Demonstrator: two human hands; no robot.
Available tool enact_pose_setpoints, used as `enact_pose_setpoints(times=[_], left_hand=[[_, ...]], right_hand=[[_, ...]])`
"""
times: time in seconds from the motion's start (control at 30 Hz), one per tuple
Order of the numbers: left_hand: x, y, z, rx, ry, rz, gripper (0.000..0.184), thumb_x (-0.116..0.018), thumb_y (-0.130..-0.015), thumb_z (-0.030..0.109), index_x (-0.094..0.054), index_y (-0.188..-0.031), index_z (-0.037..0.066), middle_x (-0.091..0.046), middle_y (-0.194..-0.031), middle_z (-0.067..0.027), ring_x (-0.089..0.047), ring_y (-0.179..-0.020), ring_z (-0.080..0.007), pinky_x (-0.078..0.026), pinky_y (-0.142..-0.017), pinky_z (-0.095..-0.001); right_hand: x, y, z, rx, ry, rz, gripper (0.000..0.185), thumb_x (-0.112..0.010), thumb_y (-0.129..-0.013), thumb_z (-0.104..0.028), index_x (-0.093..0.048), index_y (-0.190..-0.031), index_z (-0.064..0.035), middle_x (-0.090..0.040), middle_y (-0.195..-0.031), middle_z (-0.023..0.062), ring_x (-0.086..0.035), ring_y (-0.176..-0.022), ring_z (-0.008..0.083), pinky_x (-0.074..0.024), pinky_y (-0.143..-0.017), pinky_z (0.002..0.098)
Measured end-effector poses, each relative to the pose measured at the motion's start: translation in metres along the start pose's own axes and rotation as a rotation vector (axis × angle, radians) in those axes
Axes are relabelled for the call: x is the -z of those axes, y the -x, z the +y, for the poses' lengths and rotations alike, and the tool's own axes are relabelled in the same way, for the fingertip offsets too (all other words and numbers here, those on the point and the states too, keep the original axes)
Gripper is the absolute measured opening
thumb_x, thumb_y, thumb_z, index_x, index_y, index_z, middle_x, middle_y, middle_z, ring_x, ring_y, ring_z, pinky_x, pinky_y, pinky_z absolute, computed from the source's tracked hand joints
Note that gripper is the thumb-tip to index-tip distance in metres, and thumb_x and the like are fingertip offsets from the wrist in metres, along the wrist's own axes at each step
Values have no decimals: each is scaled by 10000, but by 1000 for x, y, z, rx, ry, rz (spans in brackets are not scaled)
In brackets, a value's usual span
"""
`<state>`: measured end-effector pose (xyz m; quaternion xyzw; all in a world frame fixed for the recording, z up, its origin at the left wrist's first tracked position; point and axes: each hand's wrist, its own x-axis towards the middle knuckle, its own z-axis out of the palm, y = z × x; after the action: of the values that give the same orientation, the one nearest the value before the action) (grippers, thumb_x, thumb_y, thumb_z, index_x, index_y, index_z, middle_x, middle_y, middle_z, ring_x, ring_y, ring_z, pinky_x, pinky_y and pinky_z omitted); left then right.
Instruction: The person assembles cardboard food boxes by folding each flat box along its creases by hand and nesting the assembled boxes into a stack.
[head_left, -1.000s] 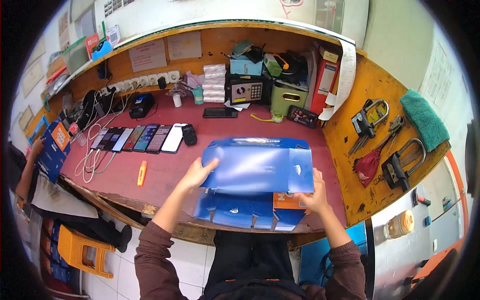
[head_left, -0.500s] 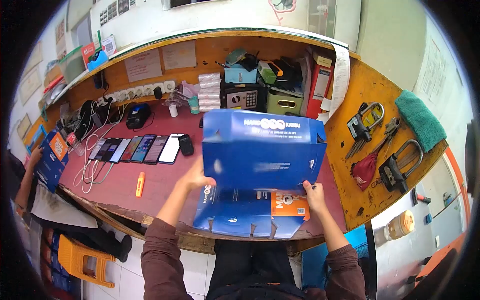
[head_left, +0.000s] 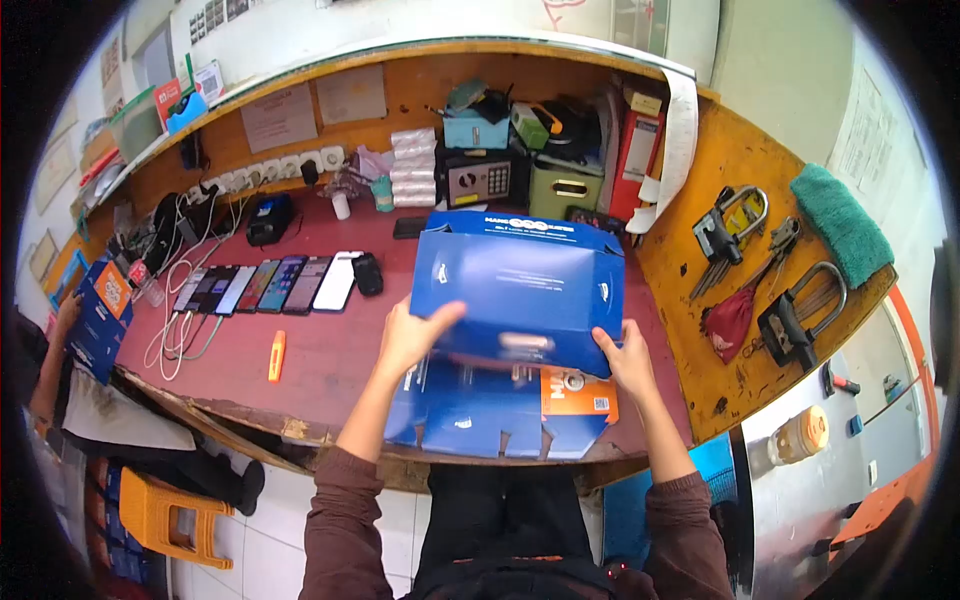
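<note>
A blue cardboard box (head_left: 515,290) with white print is held up in front of me, tilted over the desk. My left hand (head_left: 412,335) grips its left front corner, thumb on the face and the other fingers partly hidden. At the right front corner, my right hand (head_left: 628,362) closes on the box with its thumb on the panel. Underneath lies a flat blue carton blank (head_left: 470,420) with an orange panel and slotted edge, partly covered by the box.
Several phones (head_left: 285,283) lie in a row with cables. An orange highlighter (head_left: 277,356) lies closer. Padlocks (head_left: 800,318) and a green towel (head_left: 843,225) rest on the right-hand board. Another person's hand (head_left: 68,315) holds a blue carton at far left.
The box has tipped from more upright, so its printed top edge now lies farther back and looks narrower. Both hands have moved up a little with it. The flat blank stays put.
</note>
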<state>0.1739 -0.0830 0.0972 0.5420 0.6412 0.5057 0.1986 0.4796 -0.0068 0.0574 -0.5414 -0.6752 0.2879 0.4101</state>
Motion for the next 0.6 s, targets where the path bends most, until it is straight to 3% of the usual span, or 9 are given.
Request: enact_pose_setpoints(times=[0.1, 0.2, 0.3, 0.37, 0.43, 0.47, 0.5, 0.57, 0.6], left_hand=[[-19, 10, -43, 171, -155, 57, 619, -718, -632, 433, -556, -969, -60, -621, -891, -194, -611, -839, -258, -469, -742, -342], [-28, 30, -53, 337, -501, 127, 892, -608, -588, 665, -437, -1076, -61, -576, -947, -267, -563, -914, -380, -436, -783, -448], [-23, 27, -40, 381, -624, 81, 880, -669, -570, 618, -434, -1087, -54, -590, -939, -246, -575, -917, -354, -445, -784, -418], [-10, 24, -15, 503, -656, -21, 917, -697, -539, 602, -397, -1137, -26, -532, -1060, -242, -534, -994, -337, -448, -781, -419], [-6, 23, -4, 142, -832, 100, 896, -716, -525, 550, -370, -1161, 21, -401, -1238, -210, -410, -1142, -323, -391, -840, -488], [-9, 17, 0, -4, -836, 28, 886, -752, -491, 386, -336, -1195, 44, -255, -1338, -175, -277, -1226, -329, -266, -943, -550], [-19, 18, 6, -204, -713, 30, 793, -699, -507, 243, -347, -1193, 56, -259, -1337, -184, -253, -1234, -365, -142, -994, -577], [-49, 9, 7, -372, -794, -37, 644, -689, -533, 252, -399, -1092, 118, -302, -1290, -189, -186, -1253, -381, -132, -966, -615], [-61, 4, 7, -328, -738, -32, 572, -660, -562, 261, -416, -1060, 120, -300, -1295, -190, -177, -1257, -387, -126, -968, -617]], right_hand=[[-12, -1, 31, -86, 106, -206, 556, -684, -707, -372, -501, -1035, 38, -609, -904, 184, -607, -816, 268, -468, -710, 327], [-12, -14, 30, -22, 89, -349, 571, -708, -677, -358, -508, -1086, -15, -616, -919, 174, -609, -845, 281, -480, -713, 339], [3, -7, -12, -99, 179, -455, 578, -720, -659, -358, -512, -1092, -36, -614, -925, 183, -611, -845, 288, -491, -722, 357], [13, -6, -39, -323, 266, -614, 654, -747, -608, -380, -509, -1083, 2, -606, -943, 199, -609, -850, 294, -488, -735, 354], [14, -13, -48, -155, 567, -527, 697, -755, -585, -398, -502, -1074, 29, -599, -959, 206, -602, -871, 296, -482, -752, 352], [14, -16, -50, -8, 856, -434, 741, -763, -562, -416, -496, -1065, 57, -592, -974, 213, -594, -892, 299, -477, -768, 350], [12, -23, -47, 0, 855, -433, 741, -763, -562, -416, -496, -1065, 57, -592, -974, 213, -594, -892, 299, -477, -768, 350], [9, -39, -38, 168, 604, -447, 832, -749, -530, -495, -481, -1052, 94, -572, -1011, 228, -571, -939, 315, -453, -810, 362], [17, -25, -73, 36, 218, -556, 850, -663, -594, -572, -456, -1083, 91, -521, -1091, 247, -531, -1001, 341, -417, -859, 396]])
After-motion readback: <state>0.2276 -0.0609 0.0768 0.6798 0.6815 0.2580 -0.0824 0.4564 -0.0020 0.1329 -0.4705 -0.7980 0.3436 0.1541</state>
